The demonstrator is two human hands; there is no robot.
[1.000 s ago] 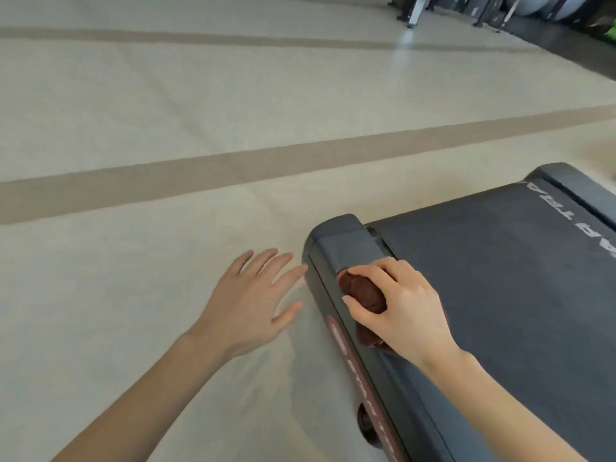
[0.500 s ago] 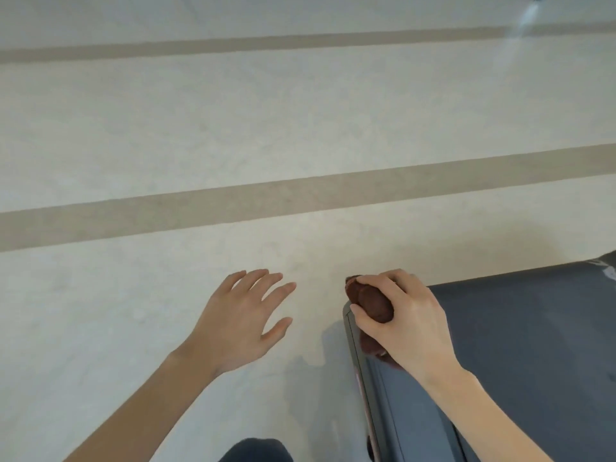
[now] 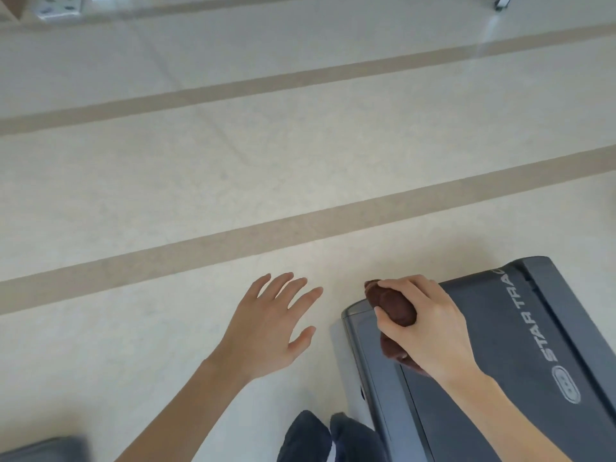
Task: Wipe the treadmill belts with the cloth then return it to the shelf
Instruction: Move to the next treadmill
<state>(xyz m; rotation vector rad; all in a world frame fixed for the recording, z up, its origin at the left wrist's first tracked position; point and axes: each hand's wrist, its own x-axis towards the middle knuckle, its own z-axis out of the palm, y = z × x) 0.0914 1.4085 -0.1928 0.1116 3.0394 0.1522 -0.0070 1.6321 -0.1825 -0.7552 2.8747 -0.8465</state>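
Nearby, right hand (image 3: 430,328) grips the cloth (image 3: 395,306) at the treadmill (image 3: 500,328) corner; left hand (image 3: 266,328) spreads fingers over floor (image 3: 233,181).

Open floor (image 3: 233,181) left of the treadmill (image 3: 500,345) (knees (image 3: 330,435) below).

Gym or fitness room: treadmill (image 3: 520,345) w/ "STAR TRAC" branding, on a wide pale floor (image 3: 200,181) w/ tan stripes.
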